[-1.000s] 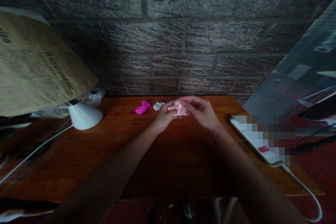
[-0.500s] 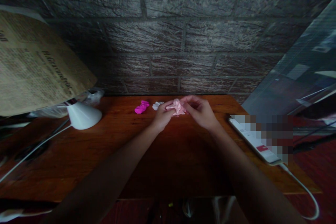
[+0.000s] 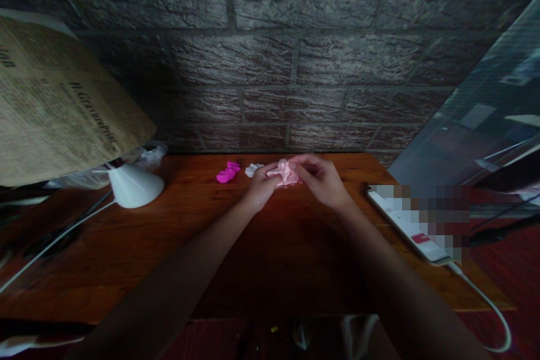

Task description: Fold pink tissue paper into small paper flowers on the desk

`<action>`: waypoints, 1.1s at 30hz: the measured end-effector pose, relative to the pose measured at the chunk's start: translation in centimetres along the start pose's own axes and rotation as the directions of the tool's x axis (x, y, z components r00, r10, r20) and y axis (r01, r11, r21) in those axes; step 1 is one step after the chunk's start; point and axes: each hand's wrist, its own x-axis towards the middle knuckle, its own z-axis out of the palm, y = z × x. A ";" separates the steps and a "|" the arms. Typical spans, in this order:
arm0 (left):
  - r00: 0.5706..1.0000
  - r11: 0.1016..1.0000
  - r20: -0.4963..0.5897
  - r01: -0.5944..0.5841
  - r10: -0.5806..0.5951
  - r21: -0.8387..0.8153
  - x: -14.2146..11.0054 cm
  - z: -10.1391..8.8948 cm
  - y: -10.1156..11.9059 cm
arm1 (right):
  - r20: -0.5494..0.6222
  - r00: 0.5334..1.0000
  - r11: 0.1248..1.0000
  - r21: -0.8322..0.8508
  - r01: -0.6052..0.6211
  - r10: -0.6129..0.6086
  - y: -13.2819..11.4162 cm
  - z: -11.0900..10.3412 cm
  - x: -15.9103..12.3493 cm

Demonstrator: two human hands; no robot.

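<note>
A light pink, crumpled soft piece [image 3: 284, 173] with ruffled folds is held above the far part of the wooden table; cloth or paper, I cannot tell which. My left hand [image 3: 259, 188] pinches its left side between thumb and fingers. On the opposite side, my right hand [image 3: 324, 179] is closed, with thumb and fingertips on the piece's right edge. Just left of my left hand lies a small white crumpled piece [image 3: 253, 169], partly hidden by the fingers. Further left rests a bright magenta crumpled piece [image 3: 228, 172].
A lamp with a newspaper-print shade [image 3: 63, 101] and white base [image 3: 137, 185] stands at the left. On the right edge of the wooden table [image 3: 291, 270] lies a phone [image 3: 405, 228] with a white cable [image 3: 485, 292]. A brick-patterned wall [image 3: 265, 67] rises behind.
The folds of the light pink piece have shifted slightly between my fingers. Both hands stay in nearly the same place, and the other pieces have not moved.
</note>
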 end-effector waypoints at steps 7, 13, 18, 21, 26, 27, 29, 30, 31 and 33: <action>0.996 0.996 -0.048 0.067 -0.070 -0.067 -0.2 0.2 0.5 | -0.142 0.986 0.995 0.067 -0.077 0.086 0.1 -0.1 0.2; 0.995 0.998 -0.084 0.054 -0.055 -0.023 0.1 -0.1 0.1 | -0.182 0.973 0.986 0.112 -0.126 0.145 0.0 -0.2 0.4; 0.989 0.996 -0.148 0.006 0.008 0.092 0.2 -0.2 0.1 | -0.159 0.972 0.975 0.161 -0.150 0.176 0.2 0.0 0.4; 0.987 0.991 -0.152 -0.027 0.047 0.134 0.4 -0.3 0.0 | -0.121 0.980 0.975 0.177 -0.138 0.160 0.4 0.2 0.3; 0.986 0.974 -0.123 -0.081 0.109 0.214 0.5 -0.5 -0.5 | -0.091 0.996 1.000 -0.003 0.015 -0.015 0.4 0.6 0.0; 0.987 0.967 -0.109 -0.094 0.122 0.236 0.5 -0.6 -0.5 | -0.083 0.994 0.996 -0.063 0.066 -0.071 0.4 0.6 -0.1; 0.984 0.952 -0.086 -0.127 0.156 0.280 0.6 -0.7 -0.6 | -0.064 0.985 0.975 -0.166 0.146 -0.158 0.3 0.7 -0.2; 0.982 0.944 -0.076 -0.144 0.174 0.298 0.6 -0.7 -0.7 | -0.058 0.981 0.965 -0.203 0.168 -0.183 0.3 0.7 -0.3; 0.980 0.938 -0.066 -0.158 0.187 0.309 0.6 -0.7 -0.7 | -0.057 0.979 0.956 -0.231 0.180 -0.198 0.3 0.7 -0.3; 0.978 0.929 -0.042 -0.181 0.205 0.322 0.6 -0.7 -0.7 | -0.063 0.974 0.944 -0.269 0.192 -0.216 0.3 0.7 -0.4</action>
